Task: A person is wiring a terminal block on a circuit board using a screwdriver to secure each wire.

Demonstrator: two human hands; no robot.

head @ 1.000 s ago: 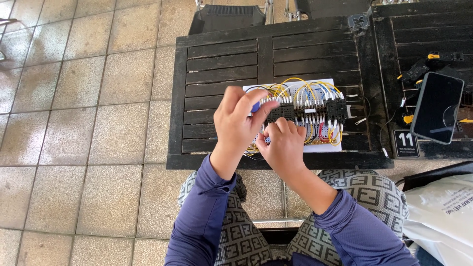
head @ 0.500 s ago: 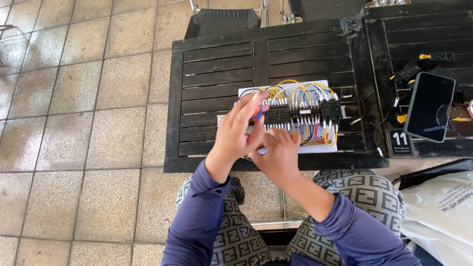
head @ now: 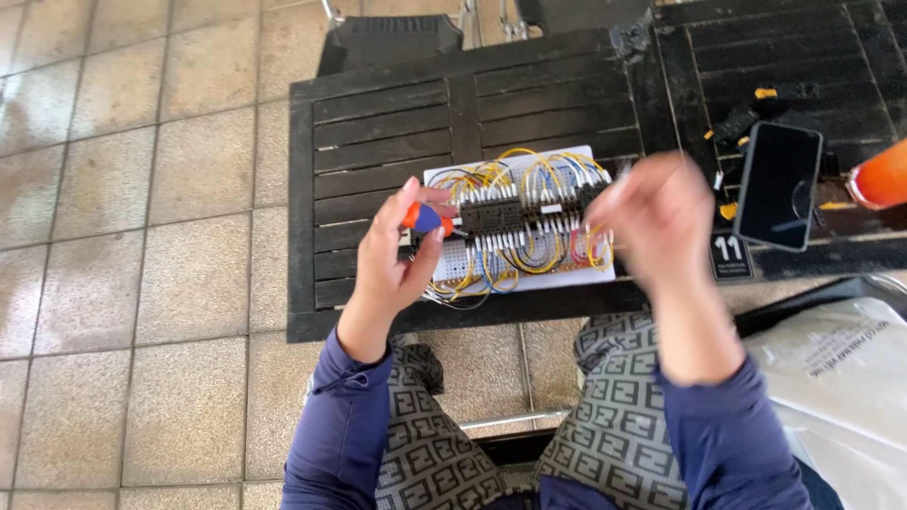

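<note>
A white breadboard (head: 460, 257), crowded with black chips and yellow, blue and red jumper wires, lies on a dark slatted table (head: 378, 123). My left hand (head: 387, 260) is at the board's left end, pinching a small blue and orange tool (head: 422, 219) between thumb and fingers. My right hand (head: 661, 222) hovers over the board's right end. It is blurred with its fingers curled, and whether it holds anything is unclear.
A dark phone (head: 778, 186) lies on a second slatted table at the right, with small yellow and black parts (head: 746, 118) near it. An orange object (head: 881, 175) shows at the right edge. A white bag (head: 841, 378) lies by my right knee, and a chair (head: 392, 38) stands beyond the table.
My hands were together over the board's left part and have separated. The right hand swept to the right end, while the left stayed with the tool. The camera moved closer.
</note>
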